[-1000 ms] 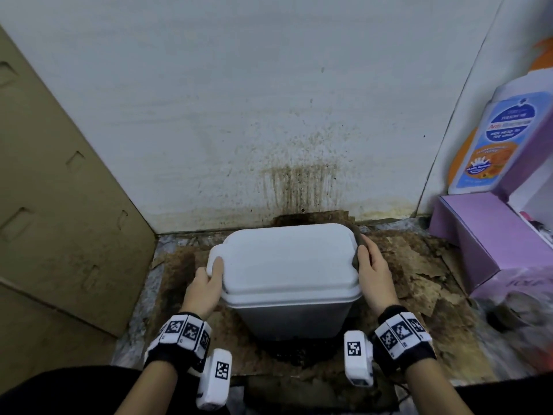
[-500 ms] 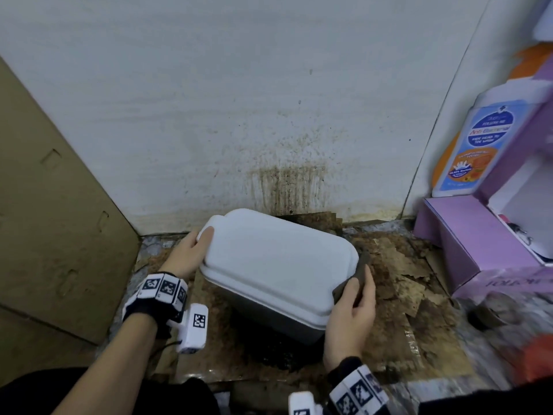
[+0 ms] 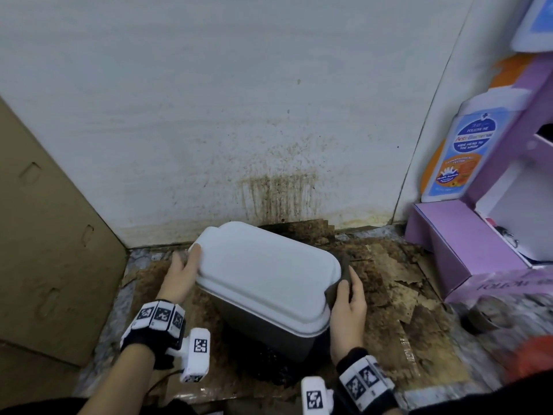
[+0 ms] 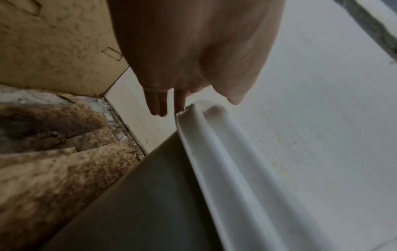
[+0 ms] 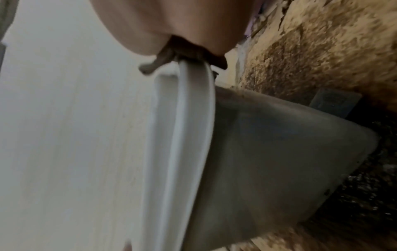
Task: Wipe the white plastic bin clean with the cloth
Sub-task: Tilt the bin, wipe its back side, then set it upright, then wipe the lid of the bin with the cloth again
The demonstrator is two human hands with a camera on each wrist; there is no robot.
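The white plastic bin (image 3: 263,271) stands on the dirty floor near the wall, turned at an angle, its white lid on top and grey body below. My left hand (image 3: 179,274) grips the lid's far left corner, thumb on top; the left wrist view shows the fingers (image 4: 159,103) reaching past the rim (image 4: 214,152). My right hand (image 3: 348,298) holds a dark grey cloth (image 3: 341,274) against the lid's right edge. In the right wrist view the cloth (image 5: 193,51) is bunched between the hand (image 5: 171,22) and the rim (image 5: 187,135).
A stained white wall (image 3: 269,115) stands just behind the bin. Brown cardboard (image 3: 45,235) leans at the left. A purple box (image 3: 460,244) and a wash-bottle display (image 3: 466,154) fill the right. Torn, soiled cardboard (image 3: 389,280) covers the floor.
Both hands have turned the bin: its left end swung toward the wall and its right end toward me. Over the last half second it barely moved.
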